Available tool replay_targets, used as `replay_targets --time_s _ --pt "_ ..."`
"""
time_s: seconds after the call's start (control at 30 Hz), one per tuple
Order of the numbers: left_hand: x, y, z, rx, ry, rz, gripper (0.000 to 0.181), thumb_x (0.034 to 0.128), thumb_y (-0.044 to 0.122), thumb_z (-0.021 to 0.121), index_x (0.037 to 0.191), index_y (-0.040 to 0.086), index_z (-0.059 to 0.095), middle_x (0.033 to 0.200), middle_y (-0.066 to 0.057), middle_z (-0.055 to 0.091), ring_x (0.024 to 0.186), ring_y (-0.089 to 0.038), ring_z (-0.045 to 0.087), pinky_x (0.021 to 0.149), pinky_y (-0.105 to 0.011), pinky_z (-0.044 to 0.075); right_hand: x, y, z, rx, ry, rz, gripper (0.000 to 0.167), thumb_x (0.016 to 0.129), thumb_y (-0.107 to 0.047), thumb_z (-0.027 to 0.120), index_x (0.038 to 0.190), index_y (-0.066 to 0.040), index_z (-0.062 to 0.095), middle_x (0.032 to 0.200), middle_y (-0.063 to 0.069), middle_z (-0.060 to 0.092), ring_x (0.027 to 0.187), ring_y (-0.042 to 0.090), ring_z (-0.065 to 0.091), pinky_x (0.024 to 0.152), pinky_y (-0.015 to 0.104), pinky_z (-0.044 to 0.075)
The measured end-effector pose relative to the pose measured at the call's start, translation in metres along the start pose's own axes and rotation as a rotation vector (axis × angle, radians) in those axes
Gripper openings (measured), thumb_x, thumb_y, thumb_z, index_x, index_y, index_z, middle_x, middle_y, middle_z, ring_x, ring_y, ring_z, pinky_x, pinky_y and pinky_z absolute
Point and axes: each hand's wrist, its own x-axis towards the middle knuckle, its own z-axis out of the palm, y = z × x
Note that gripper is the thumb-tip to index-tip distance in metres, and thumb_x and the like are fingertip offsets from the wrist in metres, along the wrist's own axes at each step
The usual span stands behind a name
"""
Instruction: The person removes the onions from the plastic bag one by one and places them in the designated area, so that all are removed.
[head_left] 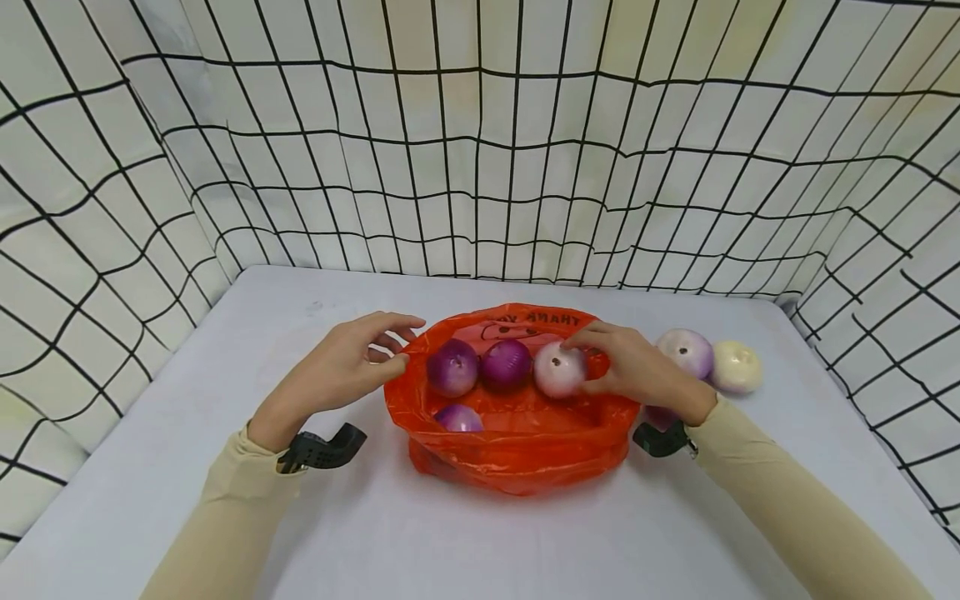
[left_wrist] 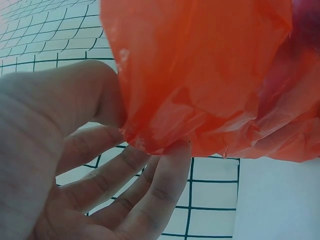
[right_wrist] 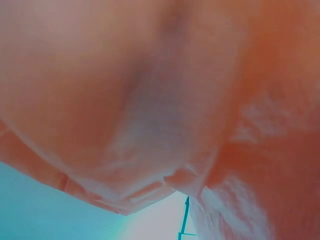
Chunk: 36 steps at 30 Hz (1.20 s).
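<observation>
A red plastic bag with its mouth spread wide stands mid-table. Inside it lie two dark purple onions, one at the left and one in the middle, plus a partly hidden purple onion near the front wall. My right hand reaches over the right rim and holds a pale pinkish onion between thumb and fingers. At the left rim, my left hand has its fingers spread apart, with thumb and fingertips touching the plastic. Blurred red plastic fills most of the right wrist view.
Right of the bag sit a pale purple onion and a peeled yellowish-white onion; another purple onion is mostly covered by my right wrist. A white table lies beneath, with black grid netting around its back and sides.
</observation>
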Motion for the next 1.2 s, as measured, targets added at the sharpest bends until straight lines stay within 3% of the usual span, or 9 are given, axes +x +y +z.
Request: replay_targets --time_s 0.27,0.67,1.03,1.2 --pt "0.0005 0.0008 0.0006 -0.001 -0.003 0.004 0.047 0.0958 0.01 0.059 0.142 0.009 0.059 0.129 -0.011 0.069 0.112 -0.025 0.069 0.097 -0.046 0.062 0.0026 0.0006 0.0031 -0.028 0.006 -0.004 0.048 0.081 -0.014 0.084 0.128 -0.01 0.07 0.129 0.011 0.065 0.113 0.029 0.066 0.1 0.049 0.06" --pt "0.0013 0.0005 0.0016 0.005 -0.001 0.01 0.047 0.0958 0.011 0.06 0.142 0.012 0.059 0.128 -0.01 0.069 0.111 -0.024 0.069 0.096 -0.044 0.063 0.0052 -0.0017 0.005 -0.037 -0.005 -0.002 0.053 0.079 -0.019 0.089 0.128 -0.01 0.07 0.127 0.012 0.064 0.112 0.028 0.065 0.1 0.048 0.06" --pt "0.0009 -0.0012 0.0004 0.011 -0.003 0.016 0.047 0.0957 0.011 0.06 0.142 0.011 0.059 0.128 -0.01 0.068 0.111 -0.024 0.069 0.096 -0.045 0.063 0.005 -0.0017 0.0063 -0.05 0.003 -0.054 0.049 0.079 -0.02 0.088 0.124 -0.01 0.072 0.125 0.012 0.064 0.107 0.026 0.066 0.095 0.045 0.062" --pt "0.0002 -0.0019 0.0006 0.008 0.0 0.022 0.046 0.0955 0.011 0.06 0.141 0.011 0.06 0.127 -0.01 0.069 0.11 -0.023 0.069 0.096 -0.045 0.063 0.0054 -0.0013 0.0086 -0.021 -0.007 -0.034 0.052 0.078 -0.023 0.089 0.125 -0.012 0.071 0.127 0.011 0.063 0.109 0.026 0.066 0.096 0.046 0.062"
